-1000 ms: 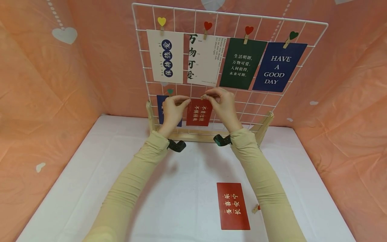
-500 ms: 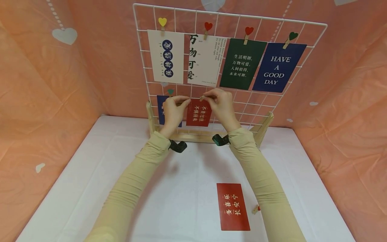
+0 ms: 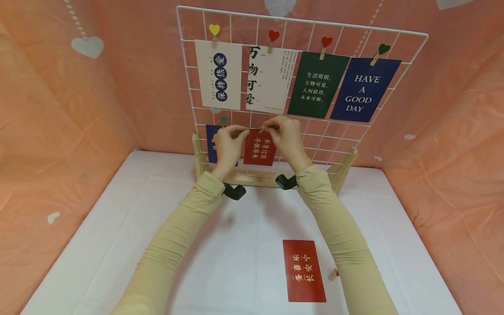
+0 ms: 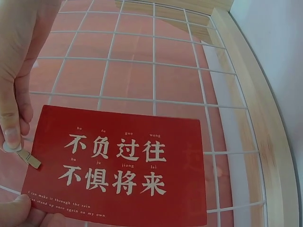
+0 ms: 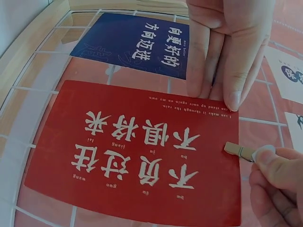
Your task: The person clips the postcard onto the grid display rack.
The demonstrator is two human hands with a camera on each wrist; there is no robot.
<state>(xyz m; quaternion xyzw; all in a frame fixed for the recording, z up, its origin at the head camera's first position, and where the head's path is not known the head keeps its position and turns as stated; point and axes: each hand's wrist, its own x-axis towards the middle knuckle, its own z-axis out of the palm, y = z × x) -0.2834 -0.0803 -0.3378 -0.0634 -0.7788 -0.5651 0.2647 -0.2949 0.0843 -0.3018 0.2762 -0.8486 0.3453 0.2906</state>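
Observation:
A red card with white lettering lies against the white wire grid, below its upper row of cards. My left hand pinches one upper corner of this card between thumb and fingers. My right hand pinches a small wooden clothespin by its white-topped end. In the right wrist view, the clothespin's tip overlaps the card's upper edge near the middle. Whether a grid wire is inside the clip is hidden. Beside my left hand hangs a blue card, partly covered by that hand in the head view.
Across the grid's top hang a cream card, a white card, a green card and a blue card, each under a heart clothespin. Another red card lies on the white table, with a red-topped clothespin beside it.
My right hand has shifted slightly left with the clothespin along the card's upper edge. The left hand keeps its hold on the corner. The head view has shifted a little.

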